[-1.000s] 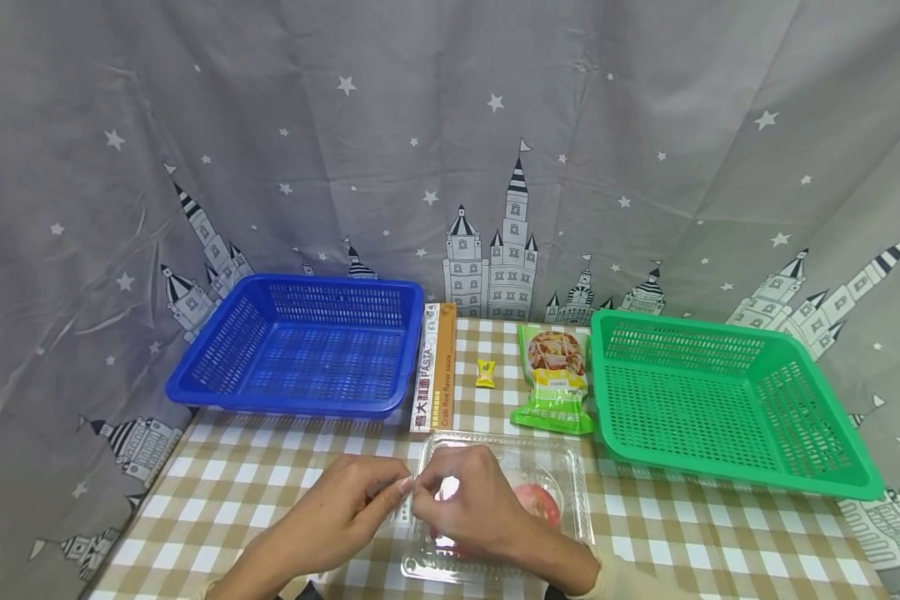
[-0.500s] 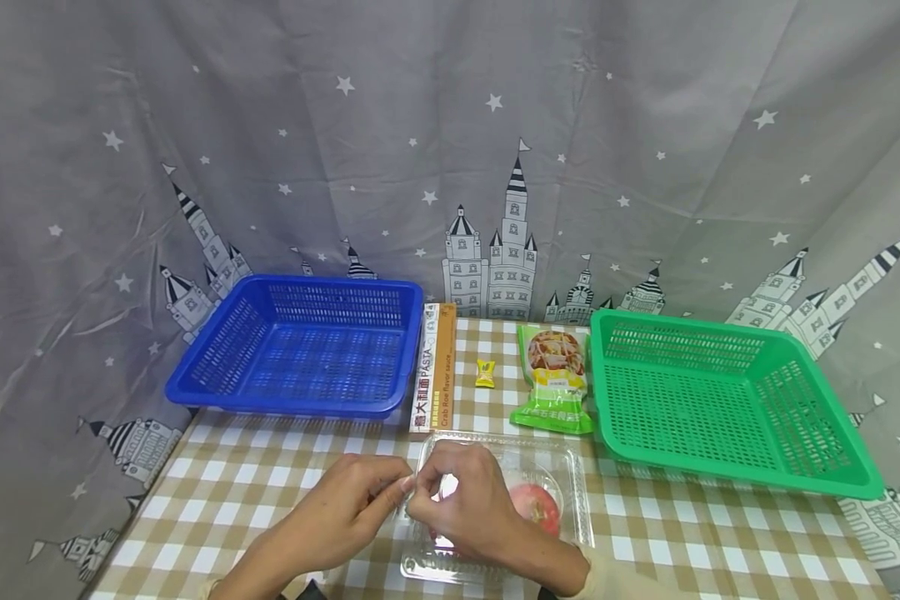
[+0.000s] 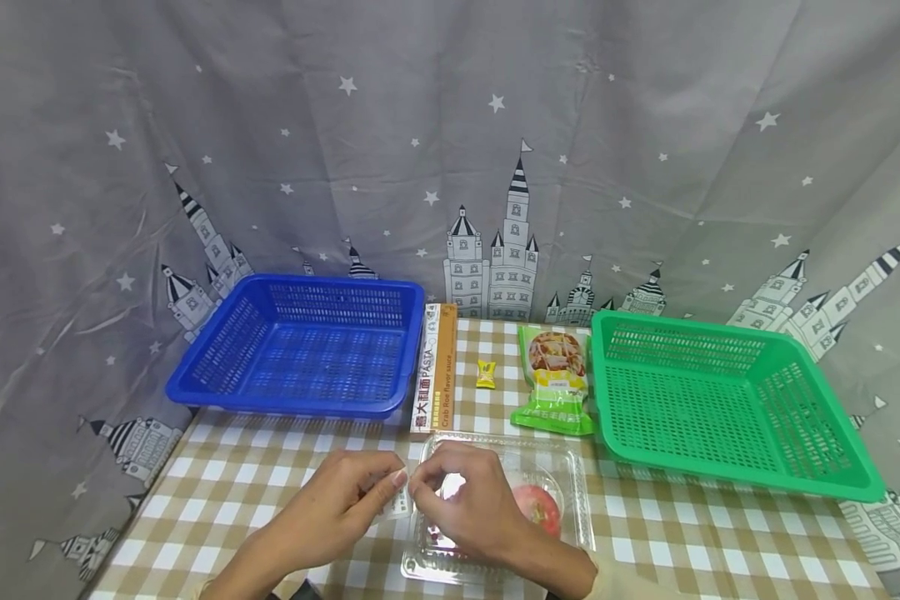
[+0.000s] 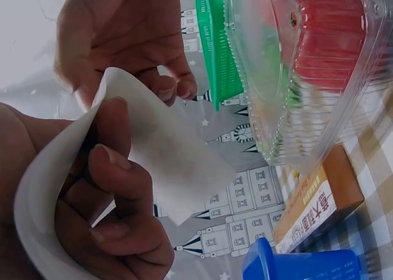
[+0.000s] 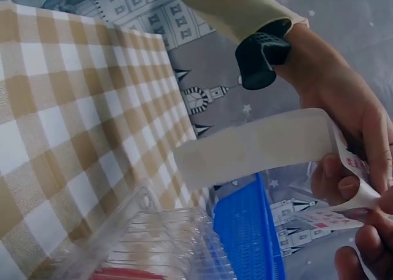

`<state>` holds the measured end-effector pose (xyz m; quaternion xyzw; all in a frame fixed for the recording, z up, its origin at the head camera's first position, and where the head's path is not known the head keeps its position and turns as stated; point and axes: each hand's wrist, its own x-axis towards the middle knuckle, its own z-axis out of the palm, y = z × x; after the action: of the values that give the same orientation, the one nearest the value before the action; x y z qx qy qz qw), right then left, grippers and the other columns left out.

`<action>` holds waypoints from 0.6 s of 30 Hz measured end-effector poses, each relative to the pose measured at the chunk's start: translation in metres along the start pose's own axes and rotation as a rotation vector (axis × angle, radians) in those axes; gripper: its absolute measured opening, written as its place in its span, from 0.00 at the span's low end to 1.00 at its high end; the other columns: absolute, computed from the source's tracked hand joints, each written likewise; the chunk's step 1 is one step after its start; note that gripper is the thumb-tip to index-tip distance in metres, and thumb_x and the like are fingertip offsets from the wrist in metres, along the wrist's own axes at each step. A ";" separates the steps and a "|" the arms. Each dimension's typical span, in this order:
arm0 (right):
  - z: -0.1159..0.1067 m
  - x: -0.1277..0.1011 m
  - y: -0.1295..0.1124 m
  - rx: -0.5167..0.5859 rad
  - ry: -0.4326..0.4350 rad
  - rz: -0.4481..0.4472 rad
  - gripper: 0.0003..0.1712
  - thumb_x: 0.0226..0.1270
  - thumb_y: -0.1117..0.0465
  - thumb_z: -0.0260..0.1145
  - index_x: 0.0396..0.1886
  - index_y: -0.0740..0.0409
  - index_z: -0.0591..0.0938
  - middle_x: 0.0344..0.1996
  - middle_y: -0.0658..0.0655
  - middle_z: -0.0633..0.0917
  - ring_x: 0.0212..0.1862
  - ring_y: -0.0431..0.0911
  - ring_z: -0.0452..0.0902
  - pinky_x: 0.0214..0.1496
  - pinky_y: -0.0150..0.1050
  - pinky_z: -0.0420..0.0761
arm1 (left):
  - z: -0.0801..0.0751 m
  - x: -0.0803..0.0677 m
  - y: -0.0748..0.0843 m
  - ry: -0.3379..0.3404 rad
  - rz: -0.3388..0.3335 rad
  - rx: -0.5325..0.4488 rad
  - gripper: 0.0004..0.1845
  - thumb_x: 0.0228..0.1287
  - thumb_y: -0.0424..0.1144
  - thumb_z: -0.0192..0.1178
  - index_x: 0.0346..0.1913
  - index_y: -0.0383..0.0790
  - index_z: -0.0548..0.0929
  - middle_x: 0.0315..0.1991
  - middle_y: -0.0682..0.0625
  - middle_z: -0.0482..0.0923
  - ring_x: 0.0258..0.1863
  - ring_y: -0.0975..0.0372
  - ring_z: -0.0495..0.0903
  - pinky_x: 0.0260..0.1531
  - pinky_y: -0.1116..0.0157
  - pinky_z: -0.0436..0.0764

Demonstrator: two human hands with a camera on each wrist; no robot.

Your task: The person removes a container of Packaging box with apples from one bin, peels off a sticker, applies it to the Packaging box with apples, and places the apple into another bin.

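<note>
My left hand [image 3: 328, 510] holds a strip of white sticker labels [image 5: 261, 146] between thumb and curled fingers. Pink printing shows on part of the strip, and its bare pale backing hangs free in both wrist views. My right hand [image 3: 471, 500] has thumb and forefinger pinched at the strip's edge, close to the left fingertips; the exact pinch point is partly hidden. Below the right hand lies a clear plastic clamshell box [image 3: 579, 492] with red round fruit [image 3: 537, 507] inside, partly covered by that hand.
A blue basket [image 3: 300, 410] stands back left, a green basket [image 3: 735, 482] on the right. Between them lie a pasta box [image 3: 437, 371], a small yellow-wrapped sweet [image 3: 485, 374] and a green food packet [image 3: 555, 383] on a checked tablecloth [image 3: 682, 542]. A grey curtain hangs behind.
The left hand has shifted slightly left and away from the right fingertips, and more of the printed label shows below it. The right hand stays nearly in place. Baskets and packets have not moved.
</note>
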<state>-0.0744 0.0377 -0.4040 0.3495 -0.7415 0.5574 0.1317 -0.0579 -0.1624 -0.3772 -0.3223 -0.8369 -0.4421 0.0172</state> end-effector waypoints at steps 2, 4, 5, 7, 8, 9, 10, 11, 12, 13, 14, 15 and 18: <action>-0.001 0.000 -0.001 -0.019 -0.003 0.002 0.08 0.53 0.71 0.68 0.23 0.53 0.86 0.22 0.41 0.81 0.27 0.31 0.75 0.31 0.31 0.78 | 0.001 0.000 -0.001 -0.001 0.007 0.011 0.12 0.75 0.37 0.54 0.32 0.55 0.79 0.16 0.67 0.60 0.15 0.78 0.58 0.10 0.73 0.61; -0.002 0.000 -0.001 -0.061 -0.006 -0.008 0.07 0.52 0.70 0.69 0.22 0.53 0.86 0.21 0.40 0.81 0.27 0.30 0.75 0.32 0.28 0.77 | 0.003 0.001 0.000 -0.004 0.009 0.032 0.11 0.75 0.38 0.54 0.33 0.55 0.80 0.16 0.68 0.60 0.15 0.78 0.58 0.11 0.73 0.62; -0.002 0.001 -0.002 -0.088 -0.004 -0.019 0.07 0.51 0.69 0.69 0.21 0.52 0.85 0.21 0.39 0.80 0.27 0.29 0.74 0.32 0.28 0.76 | 0.004 0.001 0.000 -0.002 0.009 0.049 0.11 0.75 0.38 0.54 0.33 0.55 0.80 0.16 0.68 0.60 0.15 0.78 0.58 0.11 0.74 0.62; -0.003 0.002 -0.002 -0.144 0.006 -0.056 0.08 0.49 0.69 0.68 0.20 0.51 0.85 0.19 0.39 0.80 0.25 0.27 0.74 0.32 0.25 0.74 | 0.006 0.001 0.001 0.009 0.017 0.090 0.10 0.74 0.38 0.55 0.33 0.55 0.80 0.17 0.68 0.60 0.16 0.78 0.58 0.13 0.74 0.63; -0.003 0.002 -0.003 -0.172 0.013 -0.075 0.08 0.48 0.69 0.68 0.19 0.51 0.85 0.18 0.39 0.80 0.25 0.27 0.73 0.32 0.24 0.73 | 0.007 0.002 0.001 0.013 0.022 0.109 0.10 0.74 0.38 0.56 0.32 0.54 0.81 0.17 0.68 0.60 0.16 0.78 0.58 0.13 0.74 0.63; -0.003 0.003 -0.003 -0.199 0.024 -0.099 0.08 0.46 0.69 0.68 0.18 0.50 0.84 0.18 0.39 0.79 0.24 0.27 0.73 0.31 0.24 0.73 | 0.007 0.002 0.002 0.018 0.031 0.123 0.10 0.73 0.37 0.56 0.32 0.54 0.80 0.18 0.69 0.60 0.17 0.78 0.58 0.14 0.75 0.63; -0.003 0.004 -0.004 -0.218 0.036 -0.120 0.08 0.44 0.69 0.67 0.17 0.50 0.83 0.17 0.39 0.79 0.23 0.27 0.72 0.31 0.23 0.72 | 0.008 0.002 0.003 0.026 0.042 0.139 0.10 0.73 0.37 0.57 0.31 0.53 0.80 0.18 0.69 0.60 0.17 0.78 0.58 0.14 0.75 0.62; -0.003 0.004 -0.004 -0.232 0.046 -0.136 0.09 0.43 0.69 0.67 0.17 0.50 0.83 0.17 0.39 0.79 0.23 0.27 0.72 0.31 0.22 0.72 | 0.008 0.003 0.003 0.034 0.054 0.152 0.11 0.72 0.36 0.57 0.31 0.53 0.80 0.18 0.69 0.60 0.17 0.78 0.58 0.14 0.76 0.62; -0.002 0.004 -0.004 -0.248 0.055 -0.146 0.09 0.42 0.69 0.66 0.17 0.50 0.83 0.17 0.39 0.78 0.23 0.27 0.72 0.31 0.22 0.71 | 0.009 0.003 0.003 0.042 0.066 0.163 0.11 0.72 0.35 0.58 0.30 0.53 0.79 0.19 0.69 0.60 0.18 0.78 0.58 0.15 0.76 0.62; -0.002 0.005 -0.004 -0.262 0.064 -0.153 0.09 0.41 0.69 0.66 0.16 0.49 0.82 0.16 0.39 0.78 0.22 0.28 0.72 0.31 0.22 0.71 | 0.010 0.003 0.003 0.048 0.075 0.173 0.11 0.71 0.34 0.58 0.29 0.53 0.79 0.19 0.69 0.60 0.18 0.78 0.59 0.15 0.77 0.62; -0.001 0.005 -0.004 -0.274 0.073 -0.156 0.09 0.40 0.69 0.66 0.16 0.49 0.81 0.16 0.39 0.78 0.22 0.28 0.72 0.31 0.22 0.71 | 0.010 0.004 0.004 0.053 0.082 0.179 0.12 0.71 0.34 0.59 0.29 0.53 0.78 0.19 0.69 0.60 0.18 0.78 0.59 0.16 0.77 0.61; 0.000 0.004 -0.004 -0.284 0.080 -0.151 0.09 0.40 0.68 0.67 0.15 0.48 0.81 0.16 0.39 0.77 0.21 0.28 0.72 0.30 0.23 0.70 | 0.011 0.004 0.003 0.057 0.087 0.184 0.12 0.70 0.33 0.59 0.29 0.54 0.78 0.19 0.69 0.60 0.18 0.78 0.59 0.16 0.78 0.61; 0.002 0.003 -0.003 -0.313 0.093 -0.116 0.09 0.40 0.67 0.68 0.15 0.47 0.80 0.15 0.38 0.77 0.21 0.29 0.71 0.31 0.25 0.69 | 0.012 0.004 0.003 0.064 0.097 0.185 0.14 0.70 0.33 0.59 0.27 0.55 0.76 0.19 0.69 0.58 0.19 0.79 0.58 0.16 0.79 0.59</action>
<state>-0.0737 0.0340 -0.4006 0.3406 -0.7909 0.4422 0.2508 -0.0567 -0.1501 -0.3813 -0.3453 -0.8564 -0.3718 0.0950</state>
